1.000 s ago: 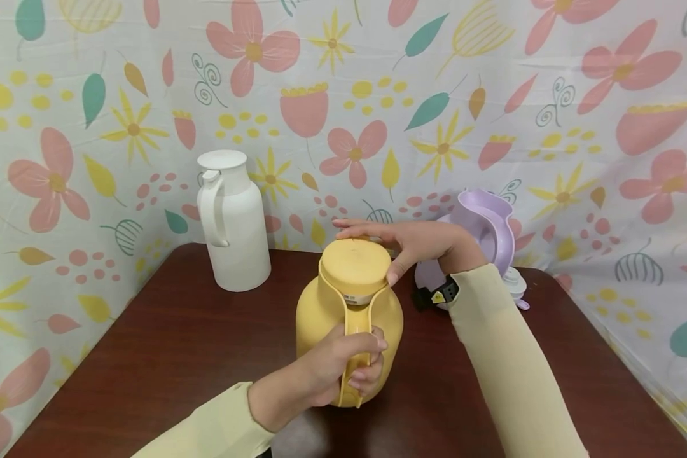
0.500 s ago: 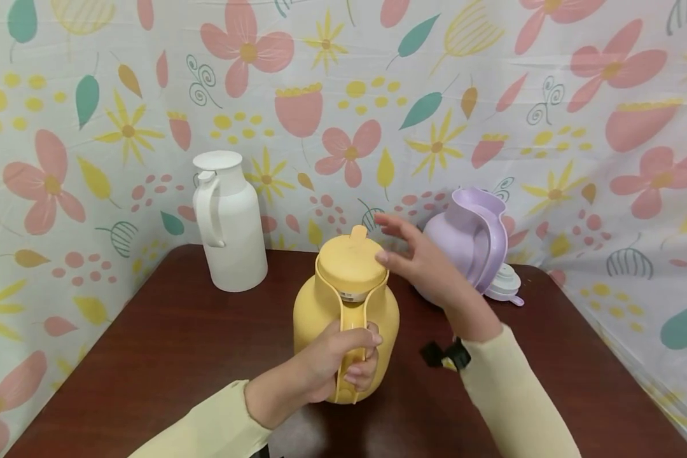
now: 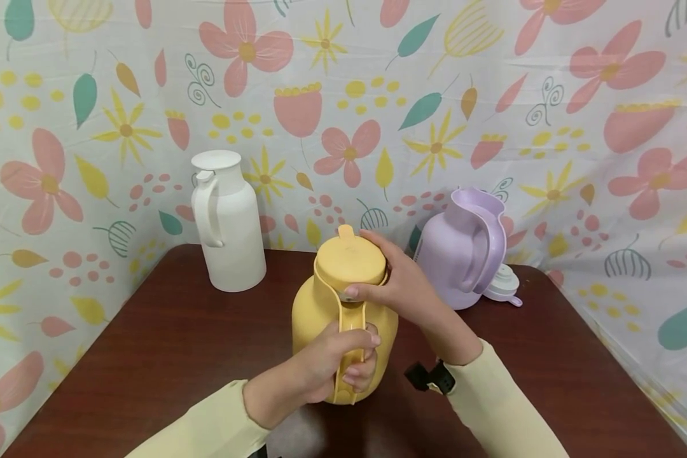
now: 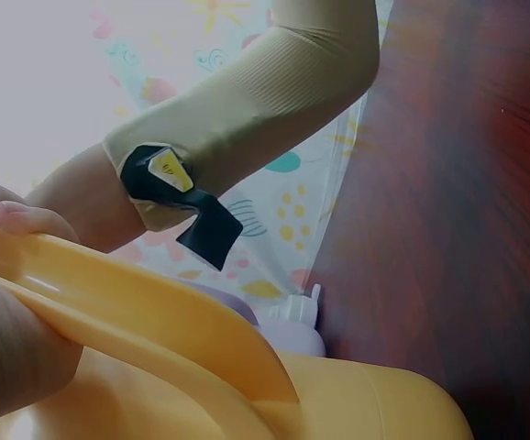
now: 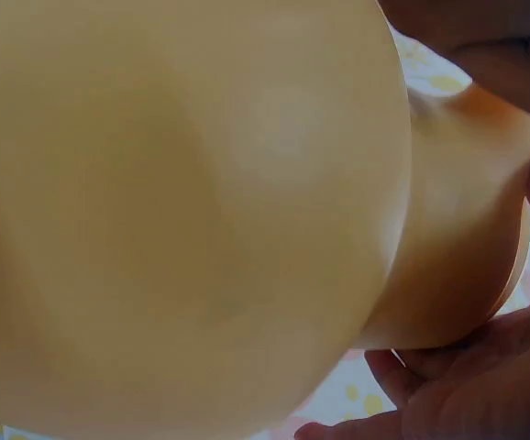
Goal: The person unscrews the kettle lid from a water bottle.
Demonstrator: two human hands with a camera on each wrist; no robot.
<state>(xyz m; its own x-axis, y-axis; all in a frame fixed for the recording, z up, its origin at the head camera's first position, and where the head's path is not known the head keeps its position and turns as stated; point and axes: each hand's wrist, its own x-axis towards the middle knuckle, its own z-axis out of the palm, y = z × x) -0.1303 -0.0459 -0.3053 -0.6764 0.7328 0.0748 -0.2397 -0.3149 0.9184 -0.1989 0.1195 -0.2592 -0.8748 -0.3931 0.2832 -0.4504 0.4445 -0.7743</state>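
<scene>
A yellow vacuum jug [image 3: 313, 312] stands on the table, its handle [image 3: 352, 316] turned towards me. My left hand [image 3: 320, 366] grips that handle, fingers wrapped round it; the left wrist view shows the handle [image 4: 173, 330] close up. My right hand [image 3: 397, 283] holds the round yellow lid [image 3: 349, 261] at the jug's neck, thumb at the front and fingers on the right and far side. A small tab [image 3: 345, 231] sticks up at the lid's back edge. In the right wrist view the jug's body [image 5: 192, 220] fills most of the picture.
A white jug [image 3: 235, 235] stands at the back left of the dark wooden table [image 3: 206, 337]. Behind my right hand is a lilac jug [image 3: 443, 248] without a lid. A white lid [image 3: 502, 283] with a lilac tab lies beside it. A flowered curtain [image 3: 464, 146] hangs behind.
My right hand lifted off the lid's top, drew right, then closed in around its side and neck. The lid's tab came into view and then shifted left. My left hand keeps its grip.
</scene>
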